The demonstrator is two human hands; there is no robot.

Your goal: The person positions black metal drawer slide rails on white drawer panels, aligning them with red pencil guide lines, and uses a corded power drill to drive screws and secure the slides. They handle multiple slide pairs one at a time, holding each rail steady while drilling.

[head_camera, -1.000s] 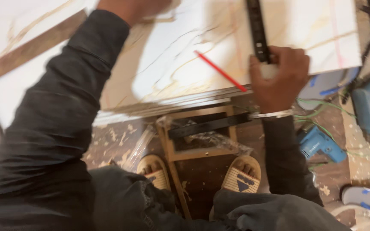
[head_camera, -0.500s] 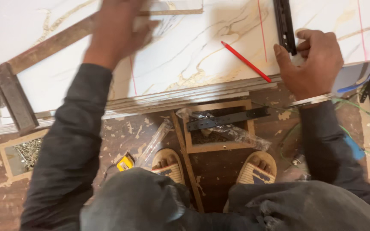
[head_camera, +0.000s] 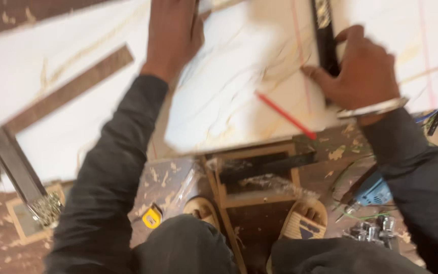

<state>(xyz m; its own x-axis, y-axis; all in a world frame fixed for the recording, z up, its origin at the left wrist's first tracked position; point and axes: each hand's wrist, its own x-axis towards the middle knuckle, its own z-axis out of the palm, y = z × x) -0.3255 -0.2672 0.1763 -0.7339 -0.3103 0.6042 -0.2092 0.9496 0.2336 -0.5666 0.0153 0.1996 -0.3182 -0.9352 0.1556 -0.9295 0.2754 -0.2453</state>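
A white tile with marble veins (head_camera: 229,101) lies across a wooden stand in front of me, red lines drawn on it. My left hand (head_camera: 171,35) presses flat on its far part with nothing in it. My right hand (head_camera: 363,73) grips a black straightedge (head_camera: 324,35) that runs away from me over the tile, thumb on one side and fingers on the other; a metal bangle sits on that wrist. A red pencil (head_camera: 285,115) lies slanted on the tile just left of my right hand, apart from it.
A large wooden square (head_camera: 72,89) rests on a second white slab at the left. On the floor are a yellow tape measure (head_camera: 151,217), a blue power tool (head_camera: 373,192) with cables, and metal fittings (head_camera: 371,231). The wooden stand (head_camera: 254,177) sits between my sandalled feet (head_camera: 305,220).
My left hand has come in from the far left and now lies on the tile nearer my right hand. The right hand stays on the straightedge. The view has shifted and blurred.
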